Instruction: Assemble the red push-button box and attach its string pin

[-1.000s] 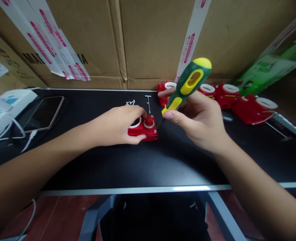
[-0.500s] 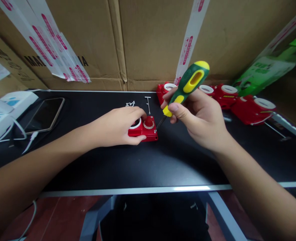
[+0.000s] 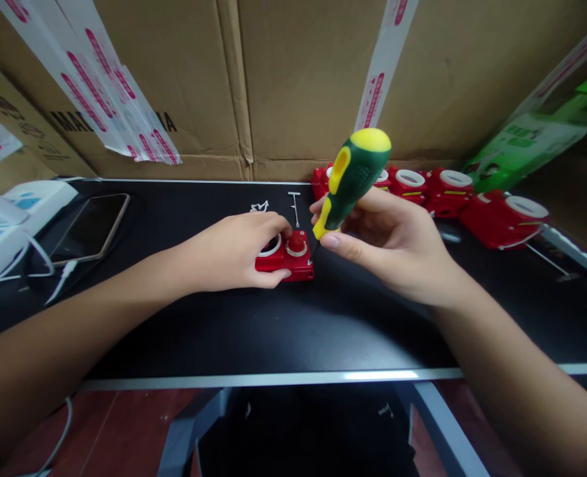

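A red device [image 3: 298, 270] with a white-ringed round window and a red knob lies on the black table. My left hand [image 3: 246, 250] is closed around its left part, thumb along the near side and fingers over the top. In my right hand [image 3: 397, 245] is a screwdriver [image 3: 356, 179] with a green and yellow handle, gripped between thumb and fingers. Its thin shaft slants down to the device's right corner, where a small screw shows; whether the tip touches it I cannot tell. Behind the device lie a small T-shaped metal rod [image 3: 296, 209] and a white chain [image 3: 259, 207].
Several similar red devices [image 3: 452, 192] stand in a row at the back right, before a green bottle [image 3: 527, 139]. A phone [image 3: 97, 225] and a white power strip [image 3: 40, 202] with cables lie at left. Cardboard [image 3: 293, 86] walls the table's back.
The screwdriver handle has turned in my right hand and tipped left, more upright, with its tip end staying near the device's corner. My left hand keeps its hold.
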`<state>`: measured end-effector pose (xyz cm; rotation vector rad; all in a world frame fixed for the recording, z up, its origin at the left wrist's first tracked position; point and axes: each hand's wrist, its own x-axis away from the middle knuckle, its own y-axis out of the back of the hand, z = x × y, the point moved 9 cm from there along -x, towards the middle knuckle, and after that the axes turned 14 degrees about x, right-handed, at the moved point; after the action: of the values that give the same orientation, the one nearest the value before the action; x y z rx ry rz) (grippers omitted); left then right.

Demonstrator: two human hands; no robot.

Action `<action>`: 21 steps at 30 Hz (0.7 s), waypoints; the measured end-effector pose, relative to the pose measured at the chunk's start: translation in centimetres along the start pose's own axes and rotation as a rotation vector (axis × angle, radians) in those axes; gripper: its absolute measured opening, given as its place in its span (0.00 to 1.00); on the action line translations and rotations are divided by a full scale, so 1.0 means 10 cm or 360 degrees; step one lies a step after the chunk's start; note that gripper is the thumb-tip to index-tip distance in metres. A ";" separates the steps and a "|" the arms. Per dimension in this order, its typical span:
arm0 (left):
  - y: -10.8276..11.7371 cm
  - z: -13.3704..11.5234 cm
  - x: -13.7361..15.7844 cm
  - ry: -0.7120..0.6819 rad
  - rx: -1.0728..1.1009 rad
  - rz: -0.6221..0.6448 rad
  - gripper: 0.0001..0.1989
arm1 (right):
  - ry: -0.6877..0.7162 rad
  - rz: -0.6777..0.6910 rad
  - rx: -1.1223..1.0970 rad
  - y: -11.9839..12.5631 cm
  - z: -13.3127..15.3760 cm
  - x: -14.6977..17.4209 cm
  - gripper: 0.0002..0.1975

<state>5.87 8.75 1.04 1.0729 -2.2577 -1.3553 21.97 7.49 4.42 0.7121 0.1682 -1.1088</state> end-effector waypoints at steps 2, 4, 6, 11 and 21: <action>0.00 0.00 0.00 -0.0004 -0.0005 0.0001 0.22 | -0.0024 -0.0059 0.0057 0.01 -0.04 -0.02 0.14; 0.00 0.01 0.01 -0.0006 -0.0006 0.0002 0.22 | -0.0052 -0.0110 0.0110 0.01 -0.07 -0.03 0.16; 0.00 0.00 0.01 -0.0010 -0.0018 -0.0002 0.21 | -0.0092 -0.0112 0.0131 0.01 -0.08 -0.04 0.18; 0.00 -0.01 0.01 -0.0034 -0.0009 -0.0003 0.21 | -0.0188 0.0030 -0.0044 -0.02 -0.03 -0.04 0.14; -0.01 0.02 0.01 0.0021 0.0011 -0.0005 0.21 | -0.0272 -0.0117 -0.0467 -0.17 -0.20 -0.08 0.24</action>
<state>5.79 8.77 0.85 1.0848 -2.2537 -1.3386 20.59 8.83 2.52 0.3498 0.2076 -1.1799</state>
